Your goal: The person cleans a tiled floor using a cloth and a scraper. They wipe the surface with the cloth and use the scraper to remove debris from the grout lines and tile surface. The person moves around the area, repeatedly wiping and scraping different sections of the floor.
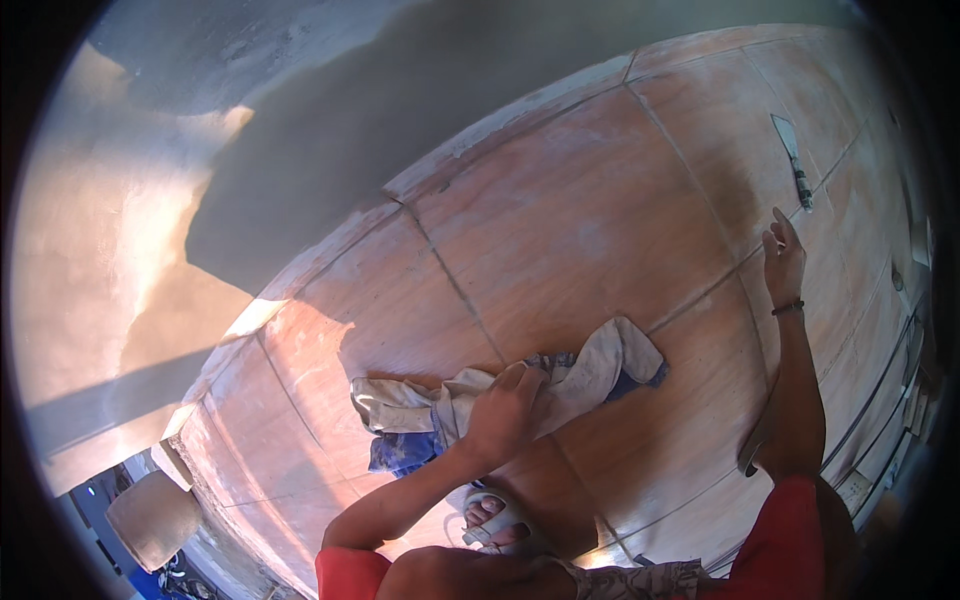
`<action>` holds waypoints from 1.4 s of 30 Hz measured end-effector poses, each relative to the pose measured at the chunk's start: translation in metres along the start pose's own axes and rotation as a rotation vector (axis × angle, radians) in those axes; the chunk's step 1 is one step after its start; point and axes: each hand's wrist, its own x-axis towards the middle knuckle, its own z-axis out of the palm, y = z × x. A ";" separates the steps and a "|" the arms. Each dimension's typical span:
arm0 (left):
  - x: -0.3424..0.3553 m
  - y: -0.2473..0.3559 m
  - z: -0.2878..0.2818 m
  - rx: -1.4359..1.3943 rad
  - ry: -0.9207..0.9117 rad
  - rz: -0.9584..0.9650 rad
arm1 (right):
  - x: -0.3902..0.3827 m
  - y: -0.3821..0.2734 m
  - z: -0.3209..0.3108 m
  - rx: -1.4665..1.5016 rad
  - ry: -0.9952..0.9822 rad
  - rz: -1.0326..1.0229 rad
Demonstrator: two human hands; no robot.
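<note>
A crumpled white and blue rag (610, 365) lies spread across the tiled floor in front of me. My left hand (505, 408) presses down on its middle with the fingers curled into the cloth. Away to the right, my right hand (785, 258) is stretched forward over the tiles, its fingers extended and holding nothing. Just beyond those fingertips lies a putty knife (797, 175) with a pale flat blade and a dark handle; a small gap seems to separate it from the hand.
Reddish, dusty floor tiles (560, 220) meet a grey plastered wall (320, 170) along a raised skirting. My sandalled foot (485, 512) is close behind the rag. Dark cables (875, 395) run along the right side. A brownish rounded object (153, 518) stands at the lower left.
</note>
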 end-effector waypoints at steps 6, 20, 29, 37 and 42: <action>-0.002 -0.014 0.010 -0.272 0.161 -0.088 | -0.060 -0.130 0.003 0.400 -0.766 -0.134; 0.011 -0.053 -0.076 0.165 0.346 0.011 | 0.125 -0.114 0.126 1.194 0.108 0.958; 0.048 -0.082 -0.024 0.366 0.265 0.376 | 0.192 -0.187 0.239 0.689 0.628 0.708; 0.050 -0.090 -0.018 0.402 0.229 0.304 | 0.177 -0.193 0.233 0.969 0.574 0.685; 0.050 -0.090 -0.010 0.484 0.165 0.295 | 0.192 -0.180 0.231 0.630 0.737 0.723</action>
